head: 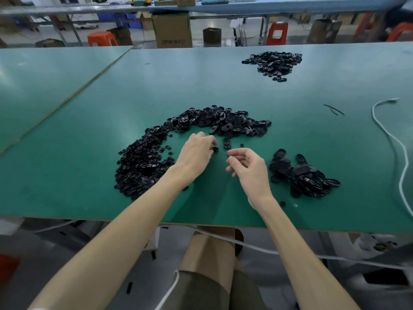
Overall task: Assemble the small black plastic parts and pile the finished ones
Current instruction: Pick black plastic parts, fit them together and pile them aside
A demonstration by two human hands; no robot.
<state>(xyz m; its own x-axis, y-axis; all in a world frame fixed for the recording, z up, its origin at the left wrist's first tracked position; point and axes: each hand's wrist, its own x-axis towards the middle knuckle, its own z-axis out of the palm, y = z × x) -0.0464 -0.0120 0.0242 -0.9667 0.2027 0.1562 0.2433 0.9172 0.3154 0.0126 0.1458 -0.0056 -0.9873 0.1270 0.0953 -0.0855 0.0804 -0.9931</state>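
A curved heap of small round black parts point(138, 162) lies at my left on the green table point(89, 121). It runs into a heap of larger oval black parts point(221, 121) straight ahead. A pile of oval pieces point(301, 175) sits at my right. My left hand point(196, 153) hovers between the heaps, fingertips pinched on a small black part point(215, 149). My right hand point(248, 166) is beside it, thumb and forefinger pinched; something tiny and dark shows at its fingertips, too small to identify. A single oval part point(226, 143) lies just beyond both hands.
Another pile of black parts point(273, 62) lies far back right. A white cable point(400, 157) snakes along the right side, and thin black strips point(334, 109) lie near it. Two stray small bits point(288, 204) sit near the front edge. Boxes and red stools stand beyond the table.
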